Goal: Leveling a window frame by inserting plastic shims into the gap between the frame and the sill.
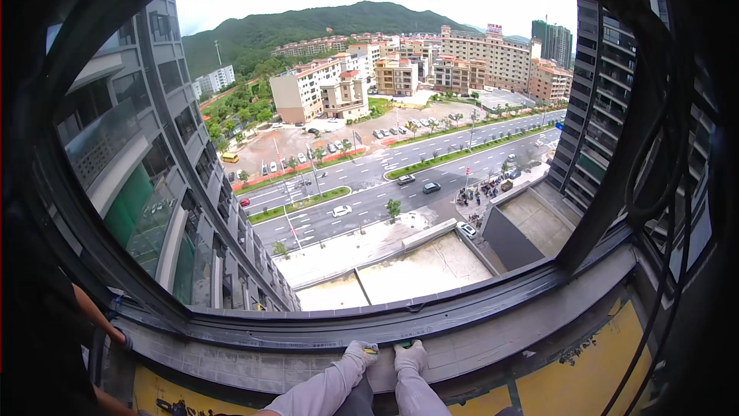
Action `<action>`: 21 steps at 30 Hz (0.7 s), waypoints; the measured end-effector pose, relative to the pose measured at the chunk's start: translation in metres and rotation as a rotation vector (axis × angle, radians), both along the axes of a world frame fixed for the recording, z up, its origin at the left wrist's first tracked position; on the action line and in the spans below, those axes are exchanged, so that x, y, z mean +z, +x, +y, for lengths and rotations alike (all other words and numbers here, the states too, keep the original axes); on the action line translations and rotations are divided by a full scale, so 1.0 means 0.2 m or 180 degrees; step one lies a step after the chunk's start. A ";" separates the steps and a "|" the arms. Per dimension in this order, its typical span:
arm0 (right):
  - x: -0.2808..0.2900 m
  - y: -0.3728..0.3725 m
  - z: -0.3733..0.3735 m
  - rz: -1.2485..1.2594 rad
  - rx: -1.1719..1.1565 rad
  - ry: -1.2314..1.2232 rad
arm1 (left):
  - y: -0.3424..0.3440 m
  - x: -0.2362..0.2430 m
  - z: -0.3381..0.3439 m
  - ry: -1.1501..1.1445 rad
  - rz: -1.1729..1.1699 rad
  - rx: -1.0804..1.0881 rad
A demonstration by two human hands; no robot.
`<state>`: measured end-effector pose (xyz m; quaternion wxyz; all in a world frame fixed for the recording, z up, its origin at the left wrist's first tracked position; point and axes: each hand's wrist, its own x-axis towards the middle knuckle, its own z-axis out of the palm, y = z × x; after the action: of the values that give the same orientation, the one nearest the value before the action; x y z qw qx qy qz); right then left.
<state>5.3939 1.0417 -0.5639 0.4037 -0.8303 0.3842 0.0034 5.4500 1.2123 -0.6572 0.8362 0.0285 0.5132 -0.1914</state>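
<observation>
Two arms in pale sleeves (319, 393) reach up from the bottom, side by side. The left hand (357, 353), in a whitish glove, is curled closed around a small yellow thing (372, 350). The right hand (412, 356), gloved too, is just beside it, with its fingers bent closed on a small green thing (404, 344); both things look too tiny from here to say what they are. They sit at the near edge of the dark window frame (285, 340), right along its bottom bar. A gray ledge (485, 350) runs under the hands, and past its near side is a yellow floor (573, 358). On the left, another person's arm (96, 312) is near the frame. Black cables (668, 208) hang on the right. Outside, far below, cars (431, 187) are on a wide road (369, 208). Beyond it are tan buildings (493, 54), then a green hill (339, 20).
</observation>
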 end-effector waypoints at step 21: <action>-0.18 0.08 0.14 -0.0668 -0.0267 0.0137 | -0.04 -0.01 0.15 0.4809 -0.2928 -0.4317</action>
<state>5.4102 1.0697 -0.6006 0.4593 -0.8004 0.3740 -0.0922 5.4413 1.2432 -0.6598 0.4366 0.8726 0.0172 -0.2182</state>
